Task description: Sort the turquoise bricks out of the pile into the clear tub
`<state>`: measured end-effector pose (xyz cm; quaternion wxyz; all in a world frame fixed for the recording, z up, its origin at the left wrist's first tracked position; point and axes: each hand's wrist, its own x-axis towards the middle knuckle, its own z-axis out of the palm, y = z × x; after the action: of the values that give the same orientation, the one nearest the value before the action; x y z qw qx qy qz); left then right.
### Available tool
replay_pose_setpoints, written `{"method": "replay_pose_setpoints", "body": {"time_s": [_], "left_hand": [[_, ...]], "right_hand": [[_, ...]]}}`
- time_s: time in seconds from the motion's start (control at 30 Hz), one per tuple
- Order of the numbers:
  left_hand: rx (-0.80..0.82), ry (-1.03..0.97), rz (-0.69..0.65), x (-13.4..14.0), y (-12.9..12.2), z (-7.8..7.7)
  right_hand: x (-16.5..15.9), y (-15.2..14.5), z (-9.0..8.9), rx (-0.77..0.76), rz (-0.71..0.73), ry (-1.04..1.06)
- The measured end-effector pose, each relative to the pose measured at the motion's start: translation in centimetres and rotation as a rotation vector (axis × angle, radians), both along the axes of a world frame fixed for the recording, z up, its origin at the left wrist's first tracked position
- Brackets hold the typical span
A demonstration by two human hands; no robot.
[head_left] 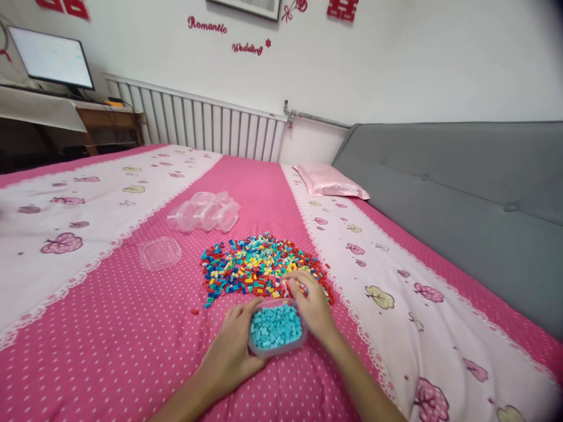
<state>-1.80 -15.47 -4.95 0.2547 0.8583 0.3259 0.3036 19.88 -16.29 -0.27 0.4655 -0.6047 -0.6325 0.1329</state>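
Observation:
A clear plastic container (pixel 278 353) filled with turquoise toy bricks (pixel 276 326) sits on the bed in front of me. My left hand (pixel 240 340) is wrapped round its left side, thumb at the near edge and fingers at the far edge. Just beyond the container spreads a large pile of mixed toy bricks (pixel 250 264) in red, yellow, blue, turquoise and white. My right hand (pixel 313 302) is at the pile's near right edge, beside the container's far right corner. Its fingers are bent together among the bricks; what they pinch, if anything, is too small to make out.
A clear lid (pixel 160 254) lies left of the pile. Behind it several clear plastic containers (pixel 204 212) are grouped together. One stray red brick (pixel 194 312) lies at near left. A pink pillow (pixel 329 180) rests by the grey headboard (pixel 461 187); a radiator (pixel 197 114) lines the wall.

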Motion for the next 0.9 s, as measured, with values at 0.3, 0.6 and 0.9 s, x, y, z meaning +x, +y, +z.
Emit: {"method": "replay_pose_setpoints", "body": {"time_s": [0.3, 0.6, 0.9], "left_hand": [[-0.022, -0.033, 0.038, -0.1, 0.3, -2.6], [-0.128, 0.084, 0.082, 0.4, 2.2, -8.4], [-0.082, 0.003, 0.043, 0.4, 0.9, -5.4]], "right_hand": [[5.9, 17.0, -1.6, -0.121, -0.1, 0.037], [4.0, 24.5, -2.8, -0.271, 0.206, -0.069], [1.6, 21.1, -2.7, -0.274, 0.42, -0.265]]}}
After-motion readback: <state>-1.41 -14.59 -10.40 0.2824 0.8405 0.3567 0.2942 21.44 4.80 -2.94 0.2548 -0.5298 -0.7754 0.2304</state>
